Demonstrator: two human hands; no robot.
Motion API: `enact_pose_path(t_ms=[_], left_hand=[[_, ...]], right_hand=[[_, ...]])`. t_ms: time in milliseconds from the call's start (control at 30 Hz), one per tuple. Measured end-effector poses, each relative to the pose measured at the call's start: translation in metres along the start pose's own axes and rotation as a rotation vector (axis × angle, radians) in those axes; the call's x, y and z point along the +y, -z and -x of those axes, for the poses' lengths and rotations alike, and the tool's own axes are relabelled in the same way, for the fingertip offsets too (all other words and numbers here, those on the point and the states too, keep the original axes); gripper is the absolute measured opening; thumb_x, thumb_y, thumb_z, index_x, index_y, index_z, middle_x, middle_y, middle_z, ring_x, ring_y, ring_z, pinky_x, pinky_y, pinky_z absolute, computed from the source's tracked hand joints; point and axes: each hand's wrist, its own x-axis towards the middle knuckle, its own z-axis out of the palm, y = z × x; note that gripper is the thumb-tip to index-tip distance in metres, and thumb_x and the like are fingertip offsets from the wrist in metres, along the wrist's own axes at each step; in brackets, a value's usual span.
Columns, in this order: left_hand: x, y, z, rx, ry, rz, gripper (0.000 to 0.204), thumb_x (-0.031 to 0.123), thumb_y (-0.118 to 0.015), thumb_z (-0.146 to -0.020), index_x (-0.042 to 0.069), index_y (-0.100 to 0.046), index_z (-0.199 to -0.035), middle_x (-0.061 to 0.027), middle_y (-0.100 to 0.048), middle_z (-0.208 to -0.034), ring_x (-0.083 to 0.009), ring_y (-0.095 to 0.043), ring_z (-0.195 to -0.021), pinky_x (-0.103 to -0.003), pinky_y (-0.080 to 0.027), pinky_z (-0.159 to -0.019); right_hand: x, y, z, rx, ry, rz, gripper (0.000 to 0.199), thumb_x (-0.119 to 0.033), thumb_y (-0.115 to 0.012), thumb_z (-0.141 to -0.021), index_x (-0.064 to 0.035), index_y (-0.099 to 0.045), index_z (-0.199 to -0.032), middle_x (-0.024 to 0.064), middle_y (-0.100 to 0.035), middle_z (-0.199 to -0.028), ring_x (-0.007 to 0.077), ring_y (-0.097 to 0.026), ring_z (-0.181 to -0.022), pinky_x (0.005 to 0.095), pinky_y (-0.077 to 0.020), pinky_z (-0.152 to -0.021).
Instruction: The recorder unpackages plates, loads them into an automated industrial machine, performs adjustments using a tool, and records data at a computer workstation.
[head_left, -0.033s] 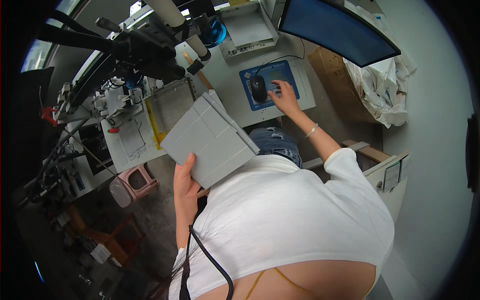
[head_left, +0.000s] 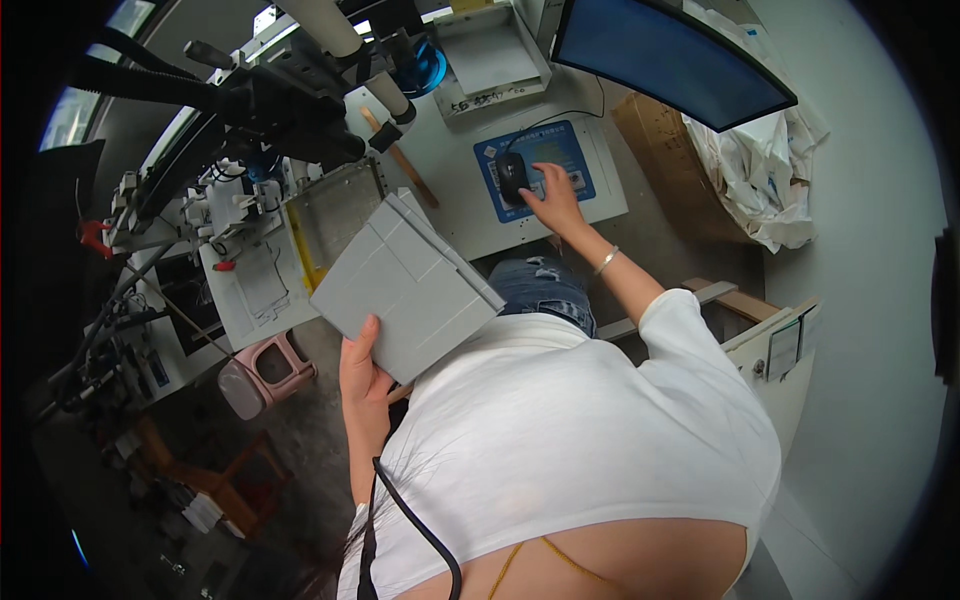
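Observation:
My left hand [head_left: 364, 375] grips the lower left edge of a stack of flat grey panels [head_left: 405, 285], its thumb on top and the other fingers hidden underneath. Thin pale lines cross the top panel, and the stack is held tilted in front of my white shirt. My right hand [head_left: 556, 205] is over a blue mouse pad [head_left: 570, 150], fingers apart. Its thumb tip is at the right edge of a black computer mouse [head_left: 512, 178]; whether they touch I cannot tell.
A monitor [head_left: 675, 60] stands at the back right, above a cardboard box [head_left: 665, 165] of white wrapping. A shallow tray [head_left: 495, 60] sits at the back of the table. Black machinery [head_left: 290, 100] fills the back left. A pink stool [head_left: 265, 375] stands at the left.
My right hand has shifted left, closer to the mouse. The grey panels and my left hand sit slightly farther left, showing more of a wooden stick on the table.

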Motion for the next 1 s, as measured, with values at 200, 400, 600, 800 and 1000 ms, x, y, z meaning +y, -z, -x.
enact_pose_path(t_ms=[200, 400, 600, 800, 1000], left_hand=[[0.007, 0.037, 0.023, 0.086, -0.014, 0.023, 0.047, 0.019, -0.062, -0.087, 0.004, -0.044, -0.128, -0.0105, -0.053, -0.124, -0.0241, -0.052, -0.113, -0.040, -0.045, -0.094], [0.006, 0.080, 0.013, 0.084, 0.112, 0.106, 0.047, 0.021, -0.060, -0.088, 0.004, -0.043, -0.128, -0.0105, -0.054, -0.122, -0.0253, -0.052, -0.112, -0.042, -0.045, -0.095], [0.008, 0.089, 0.008, 0.065, 0.139, 0.066, 0.046, 0.020, -0.060, -0.088, 0.004, -0.043, -0.128, -0.0102, -0.055, -0.122, -0.0251, -0.053, -0.112, -0.042, -0.044, -0.095], [0.011, 0.084, 0.011, 0.039, 0.146, 0.081, 0.044, 0.020, -0.060, -0.088, 0.006, -0.045, -0.127, -0.0098, -0.054, -0.123, -0.0248, -0.051, -0.113, -0.042, -0.044, -0.096], [0.011, 0.088, 0.013, 0.051, 0.152, 0.058, 0.044, 0.021, -0.060, -0.088, 0.006, -0.045, -0.127, -0.0091, -0.055, -0.122, -0.0244, -0.052, -0.113, -0.042, -0.044, -0.096]], right_hand=[[-0.014, -0.081, -0.005, 0.209, 0.083, 0.206, 0.071, -0.029, -0.075, -0.069, -0.0143, -0.039, -0.129, 0.0195, -0.026, -0.138, 0.0411, -0.031, -0.122, 0.0530, -0.0265, -0.101], [0.001, -0.109, -0.008, 0.355, 0.061, 0.299, 0.052, -0.012, -0.068, -0.074, -0.0146, -0.047, -0.122, 0.0169, -0.034, -0.134, 0.0384, -0.035, -0.121, 0.0501, -0.0309, -0.099], [0.017, -0.100, -0.004, 0.419, 0.139, 0.209, 0.045, -0.013, -0.068, -0.074, -0.0118, -0.052, -0.116, 0.0156, -0.042, -0.127, 0.0334, -0.042, -0.116, 0.0440, -0.0356, -0.097], [0.020, -0.099, 0.001, 0.440, 0.160, 0.209, 0.041, -0.017, -0.066, -0.076, -0.0138, -0.053, -0.115, 0.0125, -0.044, -0.126, 0.0323, -0.043, -0.116, 0.0454, -0.0341, -0.098], [0.018, -0.097, 0.003, 0.433, 0.176, 0.183, 0.038, -0.015, -0.064, -0.074, -0.0141, -0.055, -0.111, 0.0120, -0.045, -0.125, 0.0315, -0.042, -0.117, 0.0456, -0.0323, -0.100]])
